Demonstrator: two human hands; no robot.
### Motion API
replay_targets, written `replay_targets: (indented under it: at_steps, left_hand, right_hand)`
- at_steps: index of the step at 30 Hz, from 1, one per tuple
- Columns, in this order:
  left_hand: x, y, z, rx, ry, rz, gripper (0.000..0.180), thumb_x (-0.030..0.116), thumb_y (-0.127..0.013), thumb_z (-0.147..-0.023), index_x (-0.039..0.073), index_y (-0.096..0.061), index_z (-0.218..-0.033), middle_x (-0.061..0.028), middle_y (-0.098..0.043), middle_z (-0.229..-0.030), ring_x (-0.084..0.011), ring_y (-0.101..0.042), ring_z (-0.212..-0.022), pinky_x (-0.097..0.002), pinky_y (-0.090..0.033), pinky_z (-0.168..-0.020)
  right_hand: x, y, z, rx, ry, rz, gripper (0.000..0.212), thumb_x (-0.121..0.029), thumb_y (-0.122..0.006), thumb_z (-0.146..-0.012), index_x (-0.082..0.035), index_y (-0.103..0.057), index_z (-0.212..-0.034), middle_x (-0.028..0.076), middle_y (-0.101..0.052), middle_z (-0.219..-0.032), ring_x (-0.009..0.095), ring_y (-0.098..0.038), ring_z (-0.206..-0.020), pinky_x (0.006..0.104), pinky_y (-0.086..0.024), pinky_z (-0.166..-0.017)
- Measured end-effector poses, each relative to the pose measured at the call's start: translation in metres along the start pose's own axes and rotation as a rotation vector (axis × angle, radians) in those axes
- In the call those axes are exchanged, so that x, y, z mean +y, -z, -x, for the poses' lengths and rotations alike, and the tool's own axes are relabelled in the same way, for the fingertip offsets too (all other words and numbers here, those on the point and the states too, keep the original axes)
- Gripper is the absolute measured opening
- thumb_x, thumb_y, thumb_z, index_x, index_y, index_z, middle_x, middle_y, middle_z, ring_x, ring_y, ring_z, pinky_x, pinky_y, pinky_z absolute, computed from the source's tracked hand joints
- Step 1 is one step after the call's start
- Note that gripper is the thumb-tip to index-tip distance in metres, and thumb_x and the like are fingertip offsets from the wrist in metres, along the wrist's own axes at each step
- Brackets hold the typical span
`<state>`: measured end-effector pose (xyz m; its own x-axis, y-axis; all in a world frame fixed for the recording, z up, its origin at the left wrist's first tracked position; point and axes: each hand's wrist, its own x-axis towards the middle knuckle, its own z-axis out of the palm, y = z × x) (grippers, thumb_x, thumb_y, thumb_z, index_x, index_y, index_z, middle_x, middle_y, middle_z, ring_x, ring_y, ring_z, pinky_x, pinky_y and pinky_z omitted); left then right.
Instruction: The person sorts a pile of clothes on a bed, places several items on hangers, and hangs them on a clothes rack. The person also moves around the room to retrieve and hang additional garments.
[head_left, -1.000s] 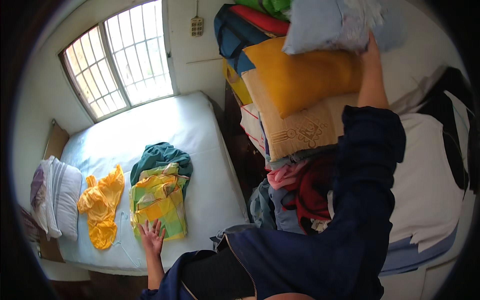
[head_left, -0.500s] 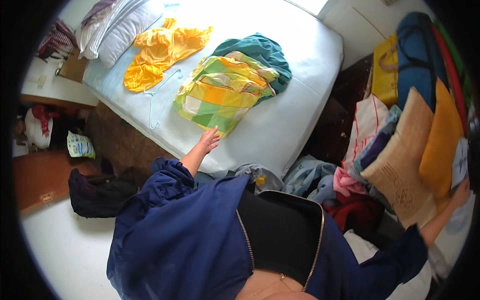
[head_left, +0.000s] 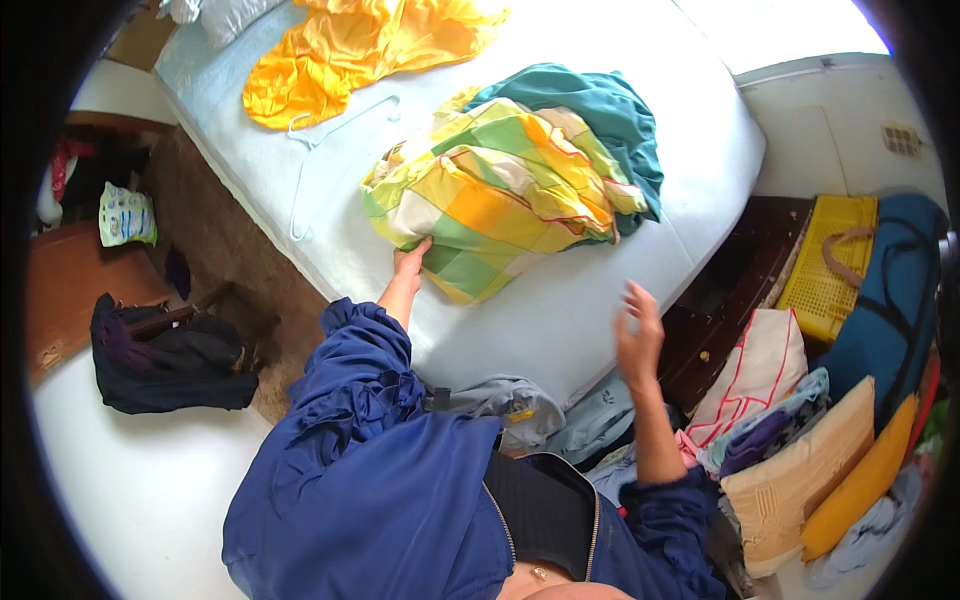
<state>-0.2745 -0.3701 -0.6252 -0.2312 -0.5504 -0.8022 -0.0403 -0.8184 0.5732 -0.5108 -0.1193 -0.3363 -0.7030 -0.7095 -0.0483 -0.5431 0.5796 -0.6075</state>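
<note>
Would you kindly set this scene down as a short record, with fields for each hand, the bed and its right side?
Left hand: touching the near edge of the checked cloth; firmness of grip unclear
Right hand: open, holding nothing
On the mattress: checked cloth, teal cloth, yellow cloth, light blue hanger
Right of mattress: yellow basket, blue bag, tan cushion, mustard cushion

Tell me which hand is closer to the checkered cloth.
Left. The left hand touches the checkered cloth at its near left edge; the right hand is apart from it, off its near right side.
</note>
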Motion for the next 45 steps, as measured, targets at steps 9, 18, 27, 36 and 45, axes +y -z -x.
replay_targets:
  at_steps: [9, 18, 27, 36, 45]
  left_hand:
    - [0.045, -0.016, 0.05, -0.2, 0.174, 0.25, 0.044, 0.012, -0.066, -0.075, 0.003, -0.047, -0.114, -0.0058, -0.056, -0.107, -0.0179, -0.054, -0.094, -0.0311, -0.046, -0.08]
    - [0.088, -0.041, 0.059, -0.568, 0.07, 0.101, 0.063, 0.049, -0.054, -0.08, 0.01, -0.035, -0.127, -0.0068, -0.043, -0.124, -0.0195, -0.038, -0.117, -0.0458, -0.031, -0.096]
    - [0.007, 0.023, 0.08, -0.841, -0.069, 0.421, 0.07, 0.062, -0.031, -0.083, 0.015, -0.022, -0.135, -0.0066, -0.029, -0.137, -0.0242, -0.028, -0.125, -0.0437, -0.023, -0.102]
    - [0.004, 0.085, 0.142, -0.602, 0.152, 0.512, 0.069, 0.062, -0.03, -0.083, 0.014, -0.027, -0.133, -0.0065, -0.032, -0.135, -0.0247, -0.029, -0.124, -0.0425, -0.027, -0.1]
    - [-0.022, 0.05, 0.104, -0.253, 0.26, 0.064, 0.076, 0.064, -0.045, -0.077, 0.013, -0.029, -0.132, -0.0049, -0.039, -0.13, -0.0212, -0.033, -0.122, -0.039, -0.029, -0.098]
  right_hand:
    - [-0.087, -0.244, -0.038, -0.396, 0.125, 0.369, 0.1, -0.031, -0.076, -0.057, -0.006, -0.018, -0.135, 0.022, -0.021, -0.137, 0.036, -0.026, -0.125, 0.0576, -0.027, -0.093]
    - [-0.06, -0.185, -0.111, -0.27, 0.042, 0.071, 0.06, -0.014, -0.065, -0.064, -0.011, -0.045, -0.121, 0.019, -0.06, -0.091, 0.036, -0.058, -0.082, 0.0407, -0.047, -0.071]
    - [-0.143, -0.125, 0.026, -0.607, 0.093, -0.18, 0.06, -0.008, -0.066, -0.062, -0.007, -0.048, -0.119, 0.022, -0.06, -0.091, 0.034, -0.059, -0.085, 0.0367, -0.048, -0.074]
    - [-0.111, -0.106, 0.04, -0.86, -0.106, -0.701, 0.054, -0.006, -0.07, -0.062, -0.003, -0.052, -0.113, 0.008, -0.059, -0.103, 0.016, -0.055, -0.092, 0.0284, -0.043, -0.085]
    - [0.107, -0.152, -0.068, -0.533, -0.577, -0.314, 0.051, -0.017, -0.061, -0.078, 0.002, -0.043, -0.121, 0.012, -0.058, -0.104, 0.017, -0.058, -0.089, 0.0309, -0.047, -0.078]
